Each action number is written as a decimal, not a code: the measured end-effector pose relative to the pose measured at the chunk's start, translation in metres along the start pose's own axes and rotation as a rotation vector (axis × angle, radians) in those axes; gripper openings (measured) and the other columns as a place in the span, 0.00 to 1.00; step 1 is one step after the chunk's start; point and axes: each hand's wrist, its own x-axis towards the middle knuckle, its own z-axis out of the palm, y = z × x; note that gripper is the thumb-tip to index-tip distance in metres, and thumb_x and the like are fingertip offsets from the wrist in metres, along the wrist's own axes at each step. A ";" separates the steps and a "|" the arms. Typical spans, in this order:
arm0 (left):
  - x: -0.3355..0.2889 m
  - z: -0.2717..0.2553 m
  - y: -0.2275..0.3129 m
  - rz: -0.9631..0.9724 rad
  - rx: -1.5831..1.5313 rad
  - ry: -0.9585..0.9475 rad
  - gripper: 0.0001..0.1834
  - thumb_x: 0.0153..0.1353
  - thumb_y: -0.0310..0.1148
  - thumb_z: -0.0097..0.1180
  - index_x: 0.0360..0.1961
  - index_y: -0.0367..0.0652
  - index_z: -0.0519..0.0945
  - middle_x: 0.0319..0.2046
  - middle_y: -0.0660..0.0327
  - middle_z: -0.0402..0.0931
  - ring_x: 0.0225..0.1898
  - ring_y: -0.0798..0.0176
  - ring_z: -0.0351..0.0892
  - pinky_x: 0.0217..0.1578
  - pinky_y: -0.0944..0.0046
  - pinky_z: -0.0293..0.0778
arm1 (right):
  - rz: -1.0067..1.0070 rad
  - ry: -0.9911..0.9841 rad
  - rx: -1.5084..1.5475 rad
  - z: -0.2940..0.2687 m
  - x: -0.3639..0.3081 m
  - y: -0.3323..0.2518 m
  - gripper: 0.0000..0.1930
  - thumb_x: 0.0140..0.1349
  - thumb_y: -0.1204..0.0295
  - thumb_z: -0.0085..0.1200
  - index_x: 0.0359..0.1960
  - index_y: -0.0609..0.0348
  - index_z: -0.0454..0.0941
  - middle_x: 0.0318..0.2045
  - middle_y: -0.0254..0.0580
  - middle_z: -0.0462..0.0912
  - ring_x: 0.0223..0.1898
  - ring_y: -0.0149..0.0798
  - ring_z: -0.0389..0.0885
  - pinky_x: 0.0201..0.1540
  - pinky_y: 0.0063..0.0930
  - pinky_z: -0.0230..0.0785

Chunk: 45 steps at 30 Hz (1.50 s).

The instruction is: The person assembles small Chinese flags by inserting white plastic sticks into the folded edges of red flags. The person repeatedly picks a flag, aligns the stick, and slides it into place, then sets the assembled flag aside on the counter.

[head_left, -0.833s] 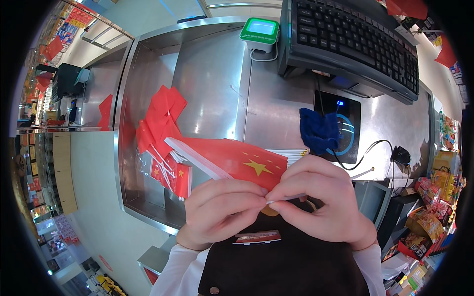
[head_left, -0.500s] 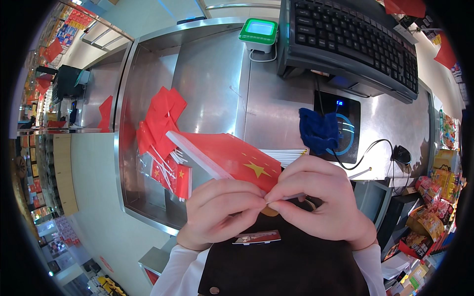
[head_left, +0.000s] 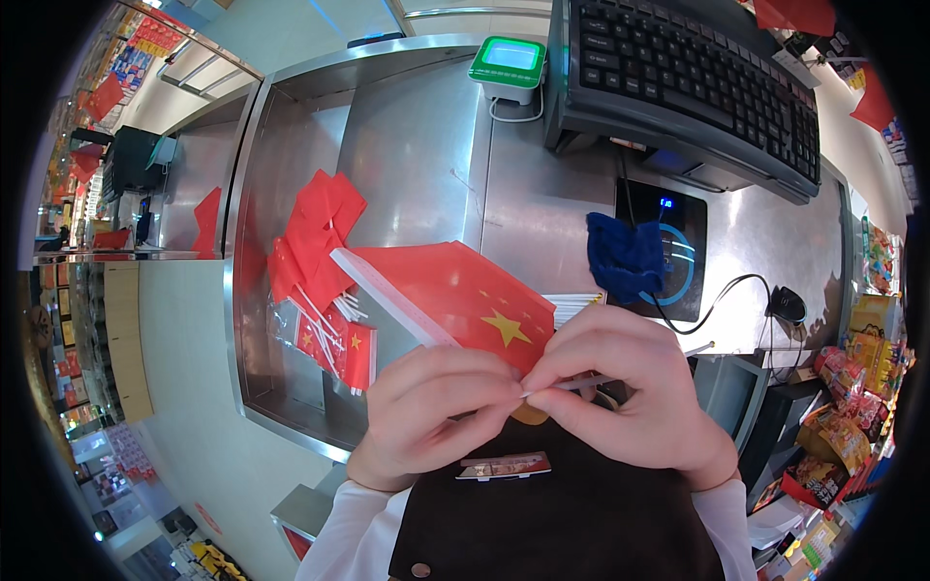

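Note:
A red paper or cloth flag [head_left: 455, 290] with yellow stars and a white sleeve edge hangs out from my left hand [head_left: 436, 407], whose fingers pinch its near corner. My right hand [head_left: 620, 387] is closed on a thin white stick [head_left: 593, 382]; its far tip shows past the knuckles on the right. The fingertips of both hands meet where the stick's end is at the sleeve's corner; whether it is inside is hidden. Beyond my right hand lies a bundle of white sticks [head_left: 572, 302], partly covered by the flag and hand.
Small red flags on white sticks [head_left: 320, 242] lie heaped at the left of the steel counter [head_left: 407, 174]. A blue cloth [head_left: 625, 257] rests on a black pad [head_left: 690, 261]. Farther back are a green-and-white scanner [head_left: 509, 63] and a black keyboard [head_left: 688, 87]. A cable runs on the right.
The flag has lifted and shifted slightly, its free edge opening flatter. The stick's far tip has moved a little left and nearer me. My hands have stayed nearly in place.

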 end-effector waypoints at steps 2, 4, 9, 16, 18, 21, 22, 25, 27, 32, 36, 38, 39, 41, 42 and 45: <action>0.003 0.004 -0.001 0.009 0.082 0.033 0.12 0.45 0.18 0.65 0.33 0.38 0.81 0.32 0.58 0.80 0.31 0.59 0.81 0.31 0.65 0.76 | 0.027 0.000 0.013 0.000 0.000 0.000 0.06 0.50 0.80 0.63 0.31 0.60 0.81 0.30 0.37 0.79 0.28 0.33 0.79 0.26 0.22 0.71; 0.002 0.002 -0.006 -0.017 0.097 -0.020 0.11 0.46 0.18 0.64 0.33 0.38 0.80 0.32 0.58 0.81 0.31 0.58 0.81 0.31 0.65 0.76 | 0.025 0.013 -0.010 0.001 0.001 0.004 0.05 0.51 0.79 0.62 0.31 0.61 0.81 0.29 0.38 0.79 0.27 0.34 0.79 0.27 0.23 0.71; 0.001 0.002 -0.011 -0.177 0.126 0.027 0.09 0.50 0.16 0.60 0.33 0.36 0.80 0.30 0.57 0.80 0.30 0.60 0.81 0.29 0.67 0.76 | 0.123 0.271 -0.368 -0.018 0.007 0.044 0.08 0.56 0.69 0.61 0.31 0.61 0.81 0.23 0.40 0.76 0.25 0.39 0.76 0.29 0.27 0.69; -0.009 0.004 -0.024 -0.362 -0.074 0.119 0.07 0.54 0.15 0.56 0.35 0.31 0.79 0.30 0.56 0.78 0.27 0.66 0.81 0.27 0.72 0.77 | 0.594 0.189 -0.986 -0.047 -0.022 0.207 0.29 0.57 0.59 0.58 0.54 0.68 0.68 0.43 0.56 0.73 0.42 0.52 0.78 0.47 0.38 0.73; -0.008 0.004 -0.021 -0.382 -0.076 0.129 0.06 0.55 0.14 0.54 0.34 0.31 0.78 0.30 0.57 0.77 0.26 0.67 0.80 0.26 0.73 0.75 | 0.550 0.254 -1.053 -0.037 -0.033 0.239 0.23 0.57 0.64 0.58 0.53 0.61 0.72 0.44 0.49 0.74 0.39 0.51 0.79 0.41 0.40 0.73; -0.009 0.003 -0.020 -0.441 -0.125 0.140 0.06 0.56 0.16 0.56 0.35 0.31 0.79 0.31 0.57 0.78 0.26 0.67 0.81 0.27 0.73 0.76 | 0.346 0.354 -1.007 -0.039 -0.041 0.265 0.14 0.56 0.69 0.57 0.44 0.59 0.76 0.39 0.45 0.76 0.36 0.51 0.79 0.37 0.39 0.73; -0.009 0.003 -0.020 -0.465 -0.146 0.144 0.06 0.56 0.18 0.57 0.36 0.31 0.79 0.31 0.56 0.79 0.27 0.67 0.82 0.27 0.73 0.77 | 0.262 0.372 -0.984 -0.043 -0.043 0.270 0.12 0.56 0.71 0.57 0.42 0.58 0.77 0.37 0.44 0.77 0.35 0.51 0.79 0.35 0.38 0.73; -0.007 0.003 -0.014 -0.521 -0.262 0.163 0.06 0.57 0.19 0.57 0.36 0.30 0.79 0.32 0.56 0.80 0.27 0.68 0.82 0.27 0.73 0.77 | 0.260 0.352 -1.016 -0.047 -0.037 0.264 0.05 0.54 0.70 0.58 0.31 0.55 0.76 0.30 0.42 0.77 0.32 0.49 0.79 0.32 0.38 0.72; -0.007 0.004 -0.011 -0.551 -0.303 0.162 0.06 0.58 0.19 0.57 0.37 0.30 0.80 0.32 0.56 0.80 0.27 0.68 0.82 0.27 0.73 0.77 | 0.321 0.318 -1.013 -0.048 -0.033 0.250 0.06 0.54 0.70 0.59 0.28 0.56 0.76 0.29 0.43 0.78 0.32 0.49 0.79 0.33 0.39 0.72; -0.005 0.007 -0.009 -0.538 -0.425 0.127 0.05 0.59 0.18 0.55 0.37 0.30 0.80 0.33 0.55 0.80 0.28 0.67 0.82 0.29 0.73 0.77 | 0.302 0.285 -0.970 -0.055 -0.010 0.202 0.09 0.51 0.67 0.63 0.26 0.59 0.79 0.26 0.43 0.77 0.29 0.46 0.78 0.31 0.35 0.70; -0.007 0.007 -0.011 -0.431 -0.422 0.116 0.06 0.60 0.18 0.54 0.38 0.30 0.79 0.35 0.55 0.79 0.30 0.67 0.82 0.31 0.73 0.78 | 0.238 0.237 -0.482 -0.034 0.013 0.090 0.12 0.50 0.66 0.66 0.27 0.60 0.79 0.25 0.39 0.76 0.25 0.37 0.74 0.28 0.26 0.65; -0.008 0.006 -0.011 -0.390 -0.381 0.093 0.06 0.60 0.18 0.53 0.38 0.30 0.78 0.35 0.55 0.79 0.32 0.67 0.83 0.32 0.72 0.78 | 0.097 0.140 -0.284 -0.015 0.016 0.043 0.11 0.49 0.68 0.68 0.28 0.60 0.79 0.27 0.37 0.78 0.25 0.34 0.74 0.28 0.24 0.65; -0.008 0.007 -0.011 -0.383 -0.385 0.089 0.06 0.60 0.18 0.53 0.38 0.30 0.78 0.34 0.56 0.79 0.32 0.67 0.83 0.33 0.72 0.79 | 0.016 0.082 -0.257 -0.008 0.017 0.028 0.11 0.48 0.70 0.69 0.29 0.60 0.79 0.29 0.36 0.79 0.27 0.33 0.76 0.28 0.23 0.66; -0.007 0.009 -0.010 -0.372 -0.391 0.081 0.06 0.60 0.18 0.53 0.39 0.30 0.76 0.34 0.56 0.79 0.33 0.66 0.83 0.34 0.71 0.79 | -0.022 0.069 -0.246 0.001 0.016 0.020 0.11 0.47 0.71 0.69 0.30 0.60 0.80 0.30 0.37 0.80 0.28 0.33 0.78 0.28 0.23 0.69; -0.007 0.011 -0.011 -0.352 -0.388 0.073 0.06 0.60 0.18 0.53 0.40 0.30 0.75 0.34 0.56 0.78 0.34 0.66 0.83 0.35 0.71 0.79 | -0.041 0.063 -0.239 0.003 0.015 0.020 0.11 0.47 0.72 0.69 0.31 0.59 0.80 0.30 0.38 0.81 0.28 0.33 0.79 0.28 0.23 0.70; -0.008 0.016 -0.014 -0.302 -0.383 0.061 0.08 0.60 0.17 0.54 0.41 0.31 0.72 0.35 0.55 0.78 0.34 0.66 0.83 0.37 0.70 0.79 | -0.093 0.073 -0.243 0.006 0.011 0.023 0.08 0.49 0.76 0.67 0.31 0.59 0.81 0.30 0.39 0.81 0.29 0.34 0.81 0.28 0.22 0.74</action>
